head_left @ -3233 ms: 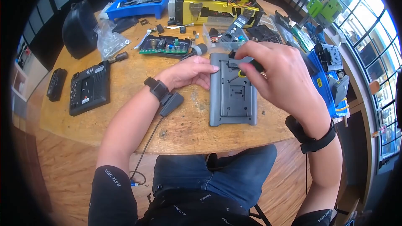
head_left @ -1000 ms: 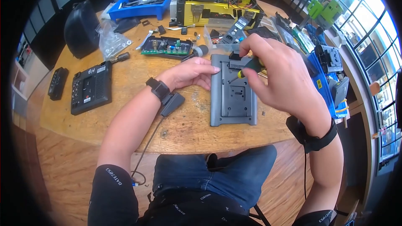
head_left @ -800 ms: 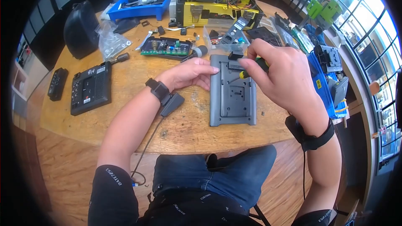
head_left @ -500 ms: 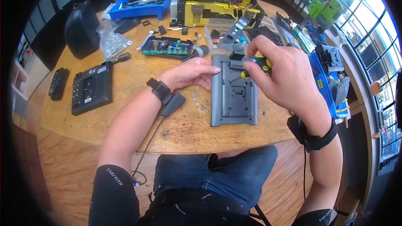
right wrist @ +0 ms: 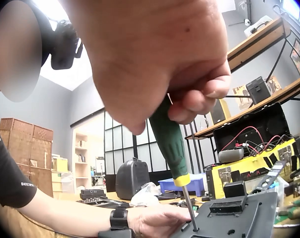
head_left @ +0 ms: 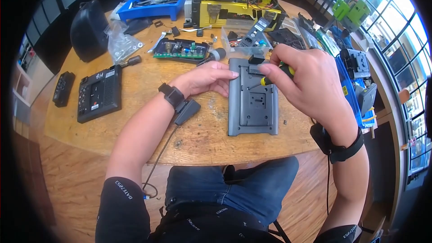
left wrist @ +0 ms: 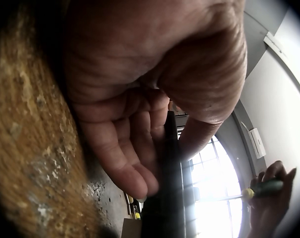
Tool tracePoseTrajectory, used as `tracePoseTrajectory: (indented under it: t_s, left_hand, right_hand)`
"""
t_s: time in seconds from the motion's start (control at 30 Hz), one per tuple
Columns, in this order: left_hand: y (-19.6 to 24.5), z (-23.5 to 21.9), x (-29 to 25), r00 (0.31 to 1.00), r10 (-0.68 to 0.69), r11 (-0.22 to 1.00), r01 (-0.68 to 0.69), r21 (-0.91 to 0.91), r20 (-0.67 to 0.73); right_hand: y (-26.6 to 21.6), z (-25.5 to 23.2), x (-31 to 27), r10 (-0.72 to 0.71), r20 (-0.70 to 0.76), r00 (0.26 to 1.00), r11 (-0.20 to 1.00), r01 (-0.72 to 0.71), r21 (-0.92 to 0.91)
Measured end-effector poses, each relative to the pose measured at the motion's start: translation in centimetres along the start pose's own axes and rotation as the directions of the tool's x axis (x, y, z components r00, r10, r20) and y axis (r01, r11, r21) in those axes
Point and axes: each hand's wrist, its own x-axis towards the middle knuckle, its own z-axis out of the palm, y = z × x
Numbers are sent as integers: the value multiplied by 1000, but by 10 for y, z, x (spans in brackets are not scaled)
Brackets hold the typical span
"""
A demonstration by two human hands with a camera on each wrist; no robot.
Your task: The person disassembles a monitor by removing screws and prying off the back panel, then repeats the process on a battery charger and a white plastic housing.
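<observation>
A flat dark grey rectangular housing lies on the wooden table, its face with a raised plate, screw holes and a small black block upward. My left hand grips its left edge, thumb on top and fingers below at the side. My right hand holds a screwdriver with a dark green handle and yellow collar. Thumb and curled fingers wrap the upper handle. The metal shaft slants down, its tip in a hole near the plate's upper left, as the right wrist view shows.
Left stand a black monitor-like device and a small black box. Behind lie a green circuit board, a plastic bag, a clear parts box, a blue tray and a yellow toolbox. Blue bins are at right.
My right hand has turned and shifted slightly right around the screwdriver handle, showing more of its yellow collar. The tip stays at the same hole. My left hand keeps its grip on the housing.
</observation>
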Motion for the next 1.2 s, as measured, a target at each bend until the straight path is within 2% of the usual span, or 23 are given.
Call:
tracePoseTrajectory:
  t_s: [0.03,0.1,0.23,0.3,0.33,0.4,0.43,0.5,0.53,0.6,0.73,0.8,0.83,0.9,1.1,1.13,1.2]
  left_hand:
    - [0,0,0,1000,2,1000,-2,-1,-1]
    - [1,0,0,1000,-1,1000,1,3,-6]
    - [0,-1,-1,1000,7,1000,-7,5,0]
    - [1,0,0,1000,1,1000,-1,5,1]
    - [1,0,0,1000,-4,1000,4,4,-1]
    - [1,0,0,1000,-3,1000,3,3,-6]
    - [1,0,-1,1000,-3,1000,3,2,-9]
    - [1,1,-1,1000,2,1000,-2,5,-6]
    - [1,1,-1,1000,10,1000,-9,7,-5]
    - [1,0,0,1000,4,1000,-4,6,-1]
    - [1,0,-1,1000,7,1000,-7,6,2]
    - [-1,-1,1,1000,2,1000,-2,6,6]
    - [0,-2,1,1000,-2,1000,2,5,6]
    - [0,-1,1,1000,-1,1000,1,5,1]
    - [-1,-2,1,1000,3,1000,-3,10,4]
    - [-1,-2,1,1000,-3,1000,3,15,1]
    - [0,-2,1,1000,-3,1000,3,21,-1]
  right_hand:
    - [1,2,0,0,0,1000,1000,0,-1]
    - [3,7,2,-164,-215,963,978,188,92]
    - [-1,0,-1,-121,-143,982,988,134,79]
    - [-1,-2,0,27,-2,1000,1000,-27,-2]
    - [0,-1,0,27,-2,1000,1000,-27,-2]
    - [1,3,-1,-150,-180,972,982,168,91]
    - [0,1,-1,-150,-180,972,982,168,91]
    - [-2,-4,-2,-30,-19,999,999,30,-33]
    - [0,-2,-2,-30,-20,999,999,29,-34]
    - [5,6,0,-107,-140,984,992,115,54]
    - [0,0,-2,-140,-140,980,988,147,46]
    - [2,0,-1,-9,16,1000,1000,9,-5]
    - [2,2,-1,-9,15,1000,1000,9,-5]
    - [0,6,-1,-177,-204,963,972,204,120]
    - [0,-1,-4,-43,-43,998,999,43,-17]
    - [0,-2,-5,-45,-43,998,999,44,-17]
    - [0,-4,-7,-148,-161,976,987,156,41]
